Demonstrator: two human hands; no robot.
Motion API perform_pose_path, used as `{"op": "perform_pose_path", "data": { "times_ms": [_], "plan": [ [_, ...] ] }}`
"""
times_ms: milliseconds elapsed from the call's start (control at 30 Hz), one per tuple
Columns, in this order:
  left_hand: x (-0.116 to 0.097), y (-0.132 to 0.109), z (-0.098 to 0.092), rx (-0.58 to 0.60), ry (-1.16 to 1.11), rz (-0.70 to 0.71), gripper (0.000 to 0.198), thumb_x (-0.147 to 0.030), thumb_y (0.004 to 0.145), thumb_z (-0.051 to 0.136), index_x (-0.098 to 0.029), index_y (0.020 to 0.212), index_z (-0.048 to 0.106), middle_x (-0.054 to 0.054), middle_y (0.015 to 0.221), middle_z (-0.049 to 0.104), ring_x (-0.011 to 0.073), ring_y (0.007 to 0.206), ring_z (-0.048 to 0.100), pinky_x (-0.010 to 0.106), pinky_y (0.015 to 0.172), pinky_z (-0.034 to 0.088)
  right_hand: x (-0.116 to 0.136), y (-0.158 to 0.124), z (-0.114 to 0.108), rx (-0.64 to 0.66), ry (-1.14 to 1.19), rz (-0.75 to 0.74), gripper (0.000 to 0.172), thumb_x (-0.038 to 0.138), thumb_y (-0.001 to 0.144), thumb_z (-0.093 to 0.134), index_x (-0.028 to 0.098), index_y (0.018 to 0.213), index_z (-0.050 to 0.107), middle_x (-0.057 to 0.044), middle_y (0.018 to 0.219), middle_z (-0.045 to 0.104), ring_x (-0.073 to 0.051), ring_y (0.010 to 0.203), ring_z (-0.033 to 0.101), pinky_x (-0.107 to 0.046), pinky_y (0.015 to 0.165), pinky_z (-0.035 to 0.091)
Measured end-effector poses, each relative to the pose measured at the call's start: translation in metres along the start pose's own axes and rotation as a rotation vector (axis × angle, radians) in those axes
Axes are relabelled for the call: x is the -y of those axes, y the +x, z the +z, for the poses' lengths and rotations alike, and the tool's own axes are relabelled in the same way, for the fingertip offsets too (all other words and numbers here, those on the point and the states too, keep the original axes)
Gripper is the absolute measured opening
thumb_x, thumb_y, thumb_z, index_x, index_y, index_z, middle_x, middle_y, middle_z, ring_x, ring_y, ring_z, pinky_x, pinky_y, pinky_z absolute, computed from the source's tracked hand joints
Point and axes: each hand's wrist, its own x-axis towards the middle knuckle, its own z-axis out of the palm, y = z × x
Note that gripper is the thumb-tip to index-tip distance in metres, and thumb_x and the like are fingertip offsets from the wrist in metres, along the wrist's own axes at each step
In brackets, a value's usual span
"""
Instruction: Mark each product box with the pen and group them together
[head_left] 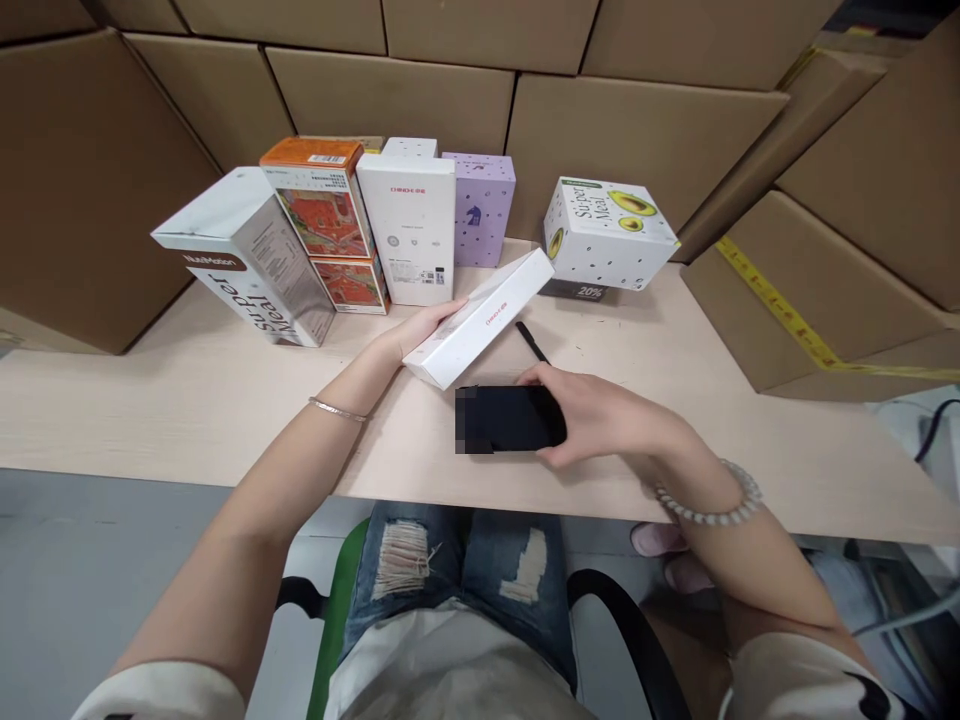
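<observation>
My left hand (416, 332) grips the near end of a long white box (480, 316) with red lettering, holding it tilted above the pale wooden table (187, 400). My right hand (600, 415) is closed on a flat black object (506, 418) lying on the table just below the white box. A thin black pen (532, 343) lies on the table between the two, partly hidden by my right hand.
Along the back stand a marbled Super Meal box (251, 255), orange boxes (326, 215), an upright white box (409, 230), a purple box (480, 208) and an avocado-print box (607, 232). Large cardboard cartons (645, 140) wall in the table. My knees are below its front edge.
</observation>
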Motion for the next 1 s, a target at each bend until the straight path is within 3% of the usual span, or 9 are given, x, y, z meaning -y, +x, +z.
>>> {"op": "perform_pose_path", "data": {
  "times_ms": [100,200,300,433,600,767,1000],
  "plan": [
    [0.001,0.001,0.0,-0.081,0.009,-0.067,0.046,-0.036,0.113,0.045,-0.013,0.091,0.078,0.004,0.071,0.08,0.0133,0.053,0.072,0.02,0.05,0.055,0.001,-0.009,-0.013,-0.068,0.147,-0.116,0.071,0.031,0.068,0.085,0.027,0.131,0.053,-0.008,0.127,0.071,-0.03,0.112,0.072,-0.043,0.094,0.06],
    [0.005,0.006,-0.004,-0.066,0.034,-0.057,0.042,-0.04,0.111,0.049,-0.014,0.103,0.08,0.004,0.08,0.083,0.0155,0.062,0.076,0.024,0.059,0.061,-0.001,-0.011,-0.016,-0.283,0.269,-0.255,0.075,0.032,0.069,0.086,0.028,0.135,0.052,-0.009,0.135,0.068,-0.03,0.124,0.069,-0.045,0.105,0.057],
    [0.008,0.011,-0.009,-0.042,0.066,-0.048,0.042,-0.042,0.11,0.049,-0.014,0.11,0.08,0.005,0.089,0.085,0.0166,0.068,0.077,0.026,0.064,0.063,-0.008,-0.005,-0.011,-0.545,0.322,-0.299,0.08,0.036,0.068,0.09,0.028,0.137,0.051,-0.011,0.139,0.065,-0.032,0.129,0.066,-0.048,0.111,0.055],
    [0.007,0.009,-0.01,-0.055,0.081,-0.068,0.042,-0.039,0.112,0.045,-0.014,0.108,0.079,0.004,0.085,0.085,0.0148,0.062,0.072,0.025,0.061,0.058,-0.013,-0.001,-0.005,-0.753,0.343,-0.332,0.082,0.043,0.065,0.091,0.029,0.135,0.051,-0.011,0.135,0.063,-0.033,0.125,0.066,-0.05,0.108,0.056],
    [0.005,0.005,-0.008,-0.02,0.06,-0.078,0.04,-0.039,0.111,0.048,-0.013,0.106,0.077,0.004,0.082,0.084,0.0155,0.064,0.071,0.025,0.061,0.056,-0.002,-0.006,-0.006,-0.751,0.294,-0.258,0.079,0.044,0.069,0.087,0.029,0.136,0.048,-0.013,0.138,0.064,-0.035,0.126,0.065,-0.051,0.108,0.056],
    [0.008,0.013,-0.015,-0.018,0.056,-0.067,0.04,-0.041,0.11,0.051,-0.011,0.106,0.077,0.008,0.091,0.086,0.0169,0.063,0.072,0.027,0.06,0.057,0.005,-0.006,-0.005,-0.74,0.213,-0.111,0.092,0.066,0.066,0.085,0.026,0.14,0.048,-0.016,0.142,0.062,-0.04,0.135,0.061,-0.054,0.113,0.052],
    [0.008,0.015,-0.019,-0.031,0.062,-0.05,0.034,-0.039,0.109,0.057,-0.011,0.104,0.076,0.008,0.085,0.085,0.0176,0.065,0.073,0.027,0.063,0.059,0.001,-0.006,-0.003,-0.758,0.191,-0.194,0.087,0.058,0.071,0.086,0.026,0.142,0.048,-0.015,0.14,0.063,-0.038,0.132,0.064,-0.054,0.116,0.052]
  ]
}}
